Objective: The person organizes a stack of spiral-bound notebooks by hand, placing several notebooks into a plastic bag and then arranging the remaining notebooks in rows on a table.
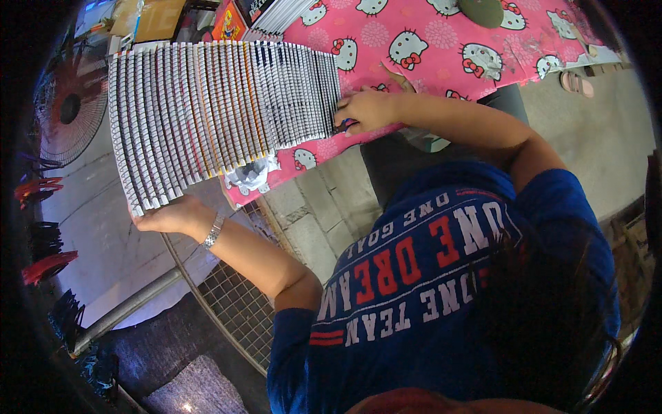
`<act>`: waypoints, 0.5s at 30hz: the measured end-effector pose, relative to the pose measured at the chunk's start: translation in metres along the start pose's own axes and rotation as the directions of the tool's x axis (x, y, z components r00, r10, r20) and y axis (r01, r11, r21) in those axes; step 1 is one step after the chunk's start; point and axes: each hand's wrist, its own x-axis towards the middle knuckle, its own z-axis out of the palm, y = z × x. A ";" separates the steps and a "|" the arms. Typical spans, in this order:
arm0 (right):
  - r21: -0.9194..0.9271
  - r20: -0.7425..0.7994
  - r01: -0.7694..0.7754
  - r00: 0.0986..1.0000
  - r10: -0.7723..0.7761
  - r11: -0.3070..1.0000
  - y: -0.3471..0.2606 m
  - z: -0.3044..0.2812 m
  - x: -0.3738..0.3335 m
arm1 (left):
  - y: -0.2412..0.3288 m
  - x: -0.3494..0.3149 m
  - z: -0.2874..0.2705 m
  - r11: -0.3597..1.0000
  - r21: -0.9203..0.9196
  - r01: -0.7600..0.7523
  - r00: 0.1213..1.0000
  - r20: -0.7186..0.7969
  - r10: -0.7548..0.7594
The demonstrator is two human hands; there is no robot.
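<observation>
Left hand (169, 215): under spiral-bound notebooks (193, 110), left end — finger spread hidden
Right hand (369, 110): half-open — touching the right end

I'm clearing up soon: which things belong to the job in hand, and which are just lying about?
Seem to belong:
spiral-bound books, between left hand and right hand

Seem just lying about:
pink sandals
crumpled white scrap
cardboard box

A royal-blue, short-sleeved fabric T-shirt (441, 303) carries large white and red block lettering (386, 276), thin pale lines between its rows, and short red stripes (326, 338). A silver-coloured metal link band (214, 231) circles the left hand's (169, 215) wrist.
</observation>
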 end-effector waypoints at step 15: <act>0.051 0.322 -0.179 0.934 0.153 0.983 0.009 0.000 0.005 | -0.003 0.005 -0.001 0.999 -0.012 -0.030 1.000 -0.006 0.030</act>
